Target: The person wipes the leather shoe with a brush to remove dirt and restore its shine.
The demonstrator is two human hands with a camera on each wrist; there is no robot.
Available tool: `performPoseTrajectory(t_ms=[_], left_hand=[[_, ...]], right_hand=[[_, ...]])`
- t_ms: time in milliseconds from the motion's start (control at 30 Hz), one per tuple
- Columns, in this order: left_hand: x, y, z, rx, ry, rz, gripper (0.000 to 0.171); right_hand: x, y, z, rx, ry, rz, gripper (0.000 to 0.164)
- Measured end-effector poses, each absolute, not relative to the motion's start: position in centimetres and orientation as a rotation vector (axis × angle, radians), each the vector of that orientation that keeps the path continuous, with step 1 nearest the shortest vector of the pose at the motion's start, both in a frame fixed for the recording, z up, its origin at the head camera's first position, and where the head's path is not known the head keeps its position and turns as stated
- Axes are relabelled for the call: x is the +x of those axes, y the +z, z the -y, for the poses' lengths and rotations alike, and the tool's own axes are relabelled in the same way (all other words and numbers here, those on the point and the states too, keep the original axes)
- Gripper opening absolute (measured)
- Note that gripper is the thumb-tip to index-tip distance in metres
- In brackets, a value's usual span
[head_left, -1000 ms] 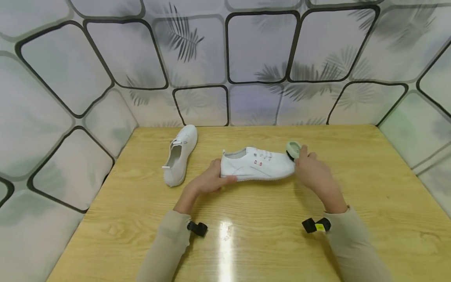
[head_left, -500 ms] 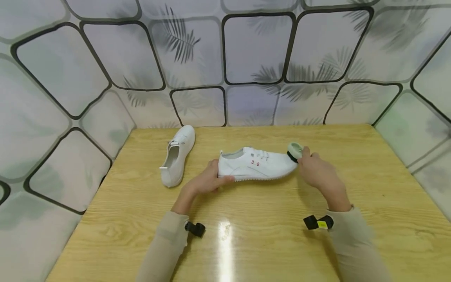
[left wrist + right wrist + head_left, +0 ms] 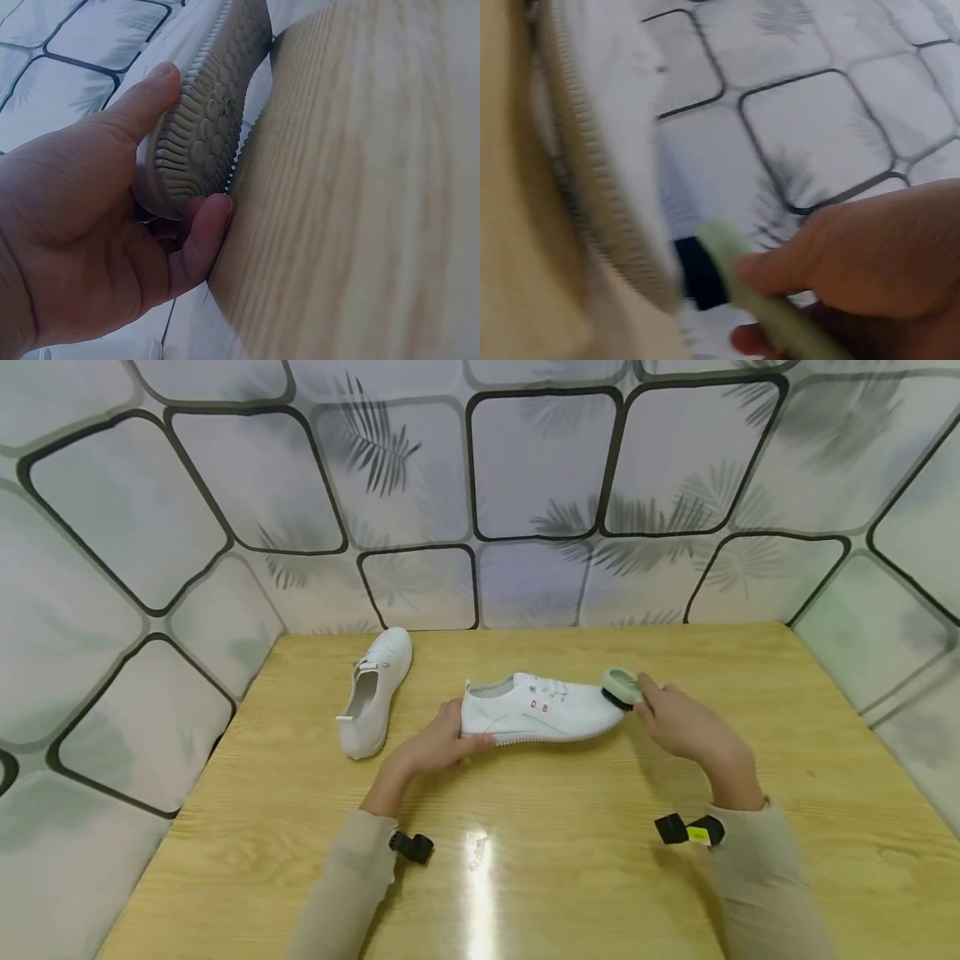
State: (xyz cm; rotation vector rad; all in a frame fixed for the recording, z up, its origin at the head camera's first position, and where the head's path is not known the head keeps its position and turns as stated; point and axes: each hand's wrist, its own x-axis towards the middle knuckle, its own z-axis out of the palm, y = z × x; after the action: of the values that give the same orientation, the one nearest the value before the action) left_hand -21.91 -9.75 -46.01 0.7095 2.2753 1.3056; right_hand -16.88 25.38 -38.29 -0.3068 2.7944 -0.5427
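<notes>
A white lace-up shoe (image 3: 540, 710) with small red letters on its side lies across the middle of the table, toe to the right. My left hand (image 3: 435, 742) grips its heel; in the left wrist view the thumb lies along the edge of the ridged sole (image 3: 206, 124) and the fingers curl under the heel. My right hand (image 3: 684, 722) holds a pale green brush (image 3: 621, 685) by its handle. Its dark bristles (image 3: 699, 274) meet the toe of the shoe. The right wrist view is blurred, with the thumb on the green handle.
A second white shoe (image 3: 375, 693) stands at the left on the wooden table (image 3: 570, 860), its toe pointing away. A patterned backdrop (image 3: 540, 468) rises behind the table and along both sides.
The brush moves in short strokes over the toe, and the right hand is now turned a little further right. The left hand keeps its hold on the heel.
</notes>
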Motion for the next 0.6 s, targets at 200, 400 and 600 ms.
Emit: performPoseTrajectory(t_ms=[200, 400, 600], left_hand=[[-22.2, -46.0, 9.7, 0.797, 1.339, -2.258, 0.039], [-22.1, -45.7, 9.8, 0.815, 1.293, -2.298, 0.042], [-22.0, -45.7, 9.7, 0.747, 1.289, -2.289, 0.046]], right_hand=[[-17.4, -39.1, -23.5, -0.365, -0.592, -2.794, 0.059], [-16.9, -37.8, -25.6, -0.432, -0.643, -2.708, 0.057], [-17.5, -38.7, -25.4, -0.295, -0.575, -2.786, 0.058]])
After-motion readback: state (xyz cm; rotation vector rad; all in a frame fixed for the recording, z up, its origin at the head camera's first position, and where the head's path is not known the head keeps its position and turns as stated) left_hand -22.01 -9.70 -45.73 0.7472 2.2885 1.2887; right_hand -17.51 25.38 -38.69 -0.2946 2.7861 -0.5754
